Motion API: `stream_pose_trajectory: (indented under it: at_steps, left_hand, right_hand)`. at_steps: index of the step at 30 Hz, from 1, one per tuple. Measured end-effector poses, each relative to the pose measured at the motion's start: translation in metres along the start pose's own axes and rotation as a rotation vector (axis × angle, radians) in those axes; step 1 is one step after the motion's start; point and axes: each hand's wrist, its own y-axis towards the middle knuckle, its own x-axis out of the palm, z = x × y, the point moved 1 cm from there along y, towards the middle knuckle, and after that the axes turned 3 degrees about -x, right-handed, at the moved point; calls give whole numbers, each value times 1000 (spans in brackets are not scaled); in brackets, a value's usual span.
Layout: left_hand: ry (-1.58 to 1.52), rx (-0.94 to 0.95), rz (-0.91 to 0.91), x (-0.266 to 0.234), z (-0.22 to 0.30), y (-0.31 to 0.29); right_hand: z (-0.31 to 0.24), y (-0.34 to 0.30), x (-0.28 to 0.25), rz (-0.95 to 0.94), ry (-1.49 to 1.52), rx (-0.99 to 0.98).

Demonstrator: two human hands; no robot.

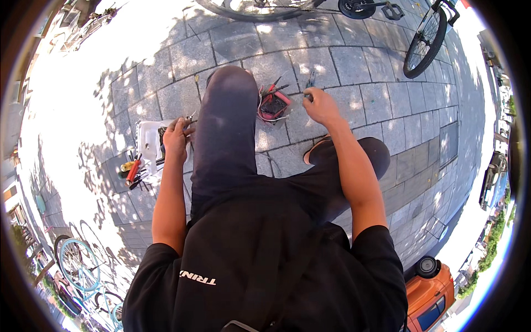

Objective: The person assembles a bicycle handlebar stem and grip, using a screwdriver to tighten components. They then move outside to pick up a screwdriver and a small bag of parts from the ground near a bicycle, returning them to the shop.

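Observation:
My left hand (176,137) is beside my raised left knee, fingers closed on a small metal part (191,117) too small to name. Just left of that hand lies a white tray (148,145), with dark items in it partly hidden by my hand. Out past my right knee, my right hand (322,107) is closed on slim blue-green pliers (311,79), their far end pointing away from me. Between the two hands, a red and black open pouch (274,105) sits on the paving, with red-handled tools and pale cable in and around it.
Red- and yellow-handled tools (133,169) lie at the tray's near left. Ahead stand a bicycle wheel (260,12), a crank with pedal (359,8) and another wheel (426,47). A light-blue bicycle (80,265) is at lower left, an orange car (431,293) at lower right.

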Motion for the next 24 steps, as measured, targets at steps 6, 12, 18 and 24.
stream_pose_trajectory:
  at_steps: [6, 12, 18, 24]
  left_hand:
    - [149, 369, 154, -5, 65, -45]
    - [155, 604, 164, 9, 106, -90]
    - [117, 787, 19, 72, 169, -133]
    - [134, 899, -356, 177, 208, -146]
  right_hand:
    - [-40, -1, 88, -353, 129, -262]
    - [-68, 7, 91, -328, 373, -24]
    - [-34, 23, 76, -105, 640, 143]
    - [-49, 3, 38, -78, 875, 278]
